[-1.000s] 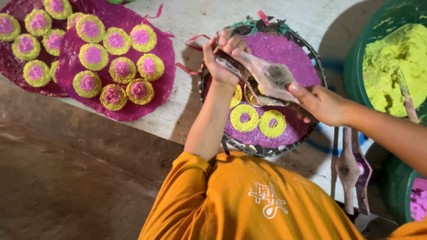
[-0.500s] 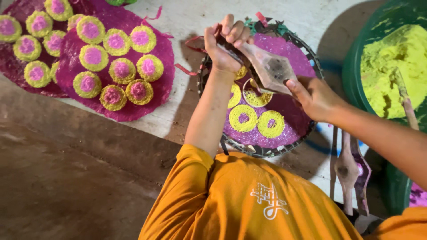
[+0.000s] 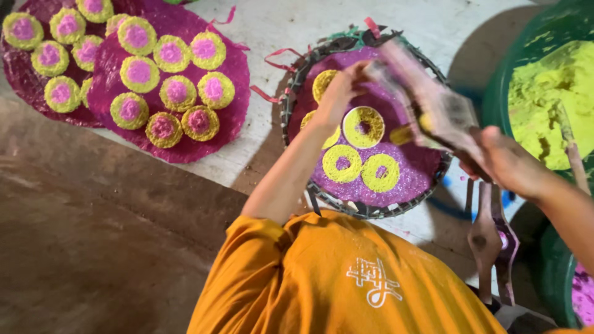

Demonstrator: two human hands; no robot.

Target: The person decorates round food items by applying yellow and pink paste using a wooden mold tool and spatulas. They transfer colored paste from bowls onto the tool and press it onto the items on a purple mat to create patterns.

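Note:
My right hand (image 3: 507, 162) grips the handle of a blurred wooden mould (image 3: 433, 105), held tilted above a round woven tray (image 3: 291, 105). My left hand (image 3: 337, 96) reaches over the tray, and its fingertips pinch the mould's far end. A purple sheet (image 3: 408, 176) lines the tray. On it lie several yellow rings with purple centres, such as one yellow ring (image 3: 342, 163) near me. A small yellow piece (image 3: 402, 134) shows under the mould.
Two purple sheets (image 3: 229, 117) at the left carry several yellow-and-pink discs. A green tub of yellow-green powder (image 3: 544, 93) stands at the right. A second wooden mould (image 3: 489, 235) lies by a tub of pink powder (image 3: 581, 297). The brown floor (image 3: 93, 247) is near me.
Both hands have swung the mould down and to the right over the tray. My left hand has dropped from the tray's far rim toward its middle. Another yellow ring shows on the sheet.

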